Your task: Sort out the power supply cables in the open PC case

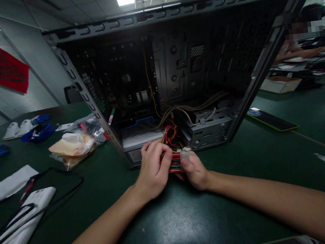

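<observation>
An opened computer case [165, 16] stands on the green table, its inside facing me. At its bottom edge my left hand [155, 166] is closed round a bundle of coloured power cables [175, 163]. My right hand [195, 169] pinches a pale, clear-looking connector [184, 156] at the right end of that bundle. More red and yellow wires [170, 133] run up from between the hands into the case. Behind my left hand lies the silver power supply [142, 138]. Grey cables [187, 106] cross over the metal drive bay [211, 134] to the right.
Left on the green table [108, 214] are a white power strip [24, 224] with a black cord, a plastic bag [71, 148], and blue gloves [37, 132]. A dark phone-like slab [272, 119] lies right. Another person [297, 44] sits at the far right beyond a box [280, 84].
</observation>
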